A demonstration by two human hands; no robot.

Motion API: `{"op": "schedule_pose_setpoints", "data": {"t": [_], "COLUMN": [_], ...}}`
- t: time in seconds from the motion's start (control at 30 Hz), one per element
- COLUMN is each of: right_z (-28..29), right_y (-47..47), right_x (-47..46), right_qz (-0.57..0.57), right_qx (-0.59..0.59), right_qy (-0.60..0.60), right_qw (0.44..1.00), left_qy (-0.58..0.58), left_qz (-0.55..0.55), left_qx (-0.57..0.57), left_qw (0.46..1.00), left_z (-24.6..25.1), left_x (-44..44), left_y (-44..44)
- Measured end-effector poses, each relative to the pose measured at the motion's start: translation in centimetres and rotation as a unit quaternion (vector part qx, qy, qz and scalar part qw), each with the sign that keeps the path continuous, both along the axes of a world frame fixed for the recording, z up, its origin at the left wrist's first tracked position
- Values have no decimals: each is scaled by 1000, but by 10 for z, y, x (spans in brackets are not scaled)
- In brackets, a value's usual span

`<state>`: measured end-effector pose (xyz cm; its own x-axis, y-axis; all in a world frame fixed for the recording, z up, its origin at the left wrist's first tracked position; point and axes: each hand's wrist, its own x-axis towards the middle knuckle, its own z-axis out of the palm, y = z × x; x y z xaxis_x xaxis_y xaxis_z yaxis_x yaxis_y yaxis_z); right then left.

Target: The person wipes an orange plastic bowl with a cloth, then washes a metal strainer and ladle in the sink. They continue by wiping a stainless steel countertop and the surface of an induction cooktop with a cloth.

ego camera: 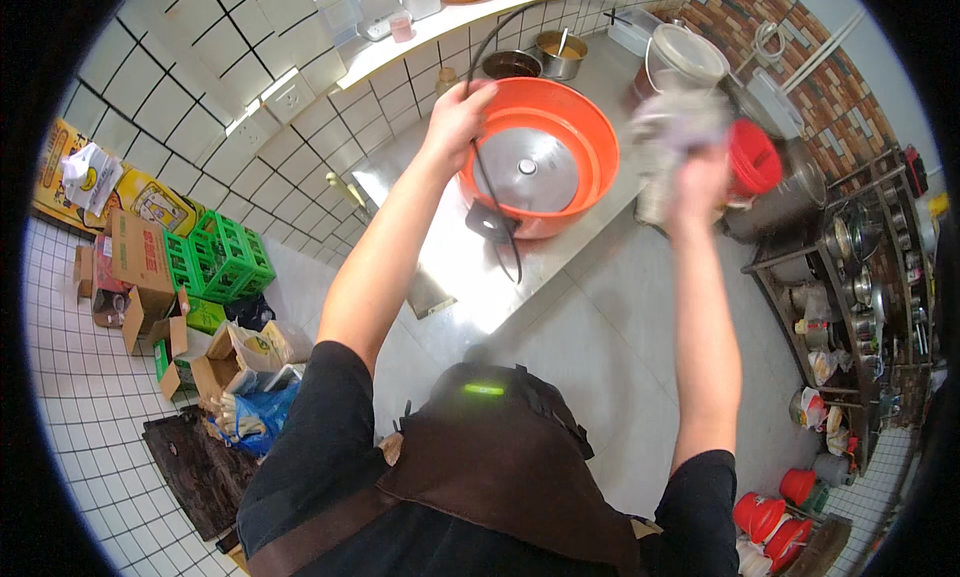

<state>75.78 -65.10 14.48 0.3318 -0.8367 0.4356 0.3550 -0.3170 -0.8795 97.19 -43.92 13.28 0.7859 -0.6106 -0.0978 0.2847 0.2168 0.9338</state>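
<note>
An orange electric rice cooker base [592, 149], without its inner pot, rests on a stainless steel counter [457, 277]. A round metal heating plate [540, 153] shows inside it. My left hand [455, 123] is at its left rim, gripping the black power cord [481, 164]; whether it also grips the rim is hard to tell. The cord runs up behind the hand and down over the cooker's outer wall. To the right of the cooker, my right hand [699, 183] holds a pale cloth [675, 126] in the air. Both are blurred by motion.
Behind the cooker stand a dark pot [512, 64] and a metal pot with a spoon [570, 55]. A lidded bucket [690, 55] and red tub [754, 157] are right. Green crates [225, 254] and boxes line the left; a rack [832, 277] holds cookware.
</note>
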Motion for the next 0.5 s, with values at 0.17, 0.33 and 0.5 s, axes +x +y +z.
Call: {"op": "schedule_pose_setpoints", "data": {"t": [0.17,0.33,0.5], "right_z": [-112,-121,-91], "right_y": [6,-21,-68], "right_x": [77,80,92], "right_qz": [21,47,64], "right_qx": [21,-201,-399], "right_qy": [307,238,221], "right_qw": [951,949,888], "left_qy": [23,68,102], "left_qz": [34,79,175], "left_qx": [104,109,138], "left_qw": [994,989,969], "left_z": [-59,-93,-98], "left_x": [50,76,80], "left_y": [11,-4,-11]}}
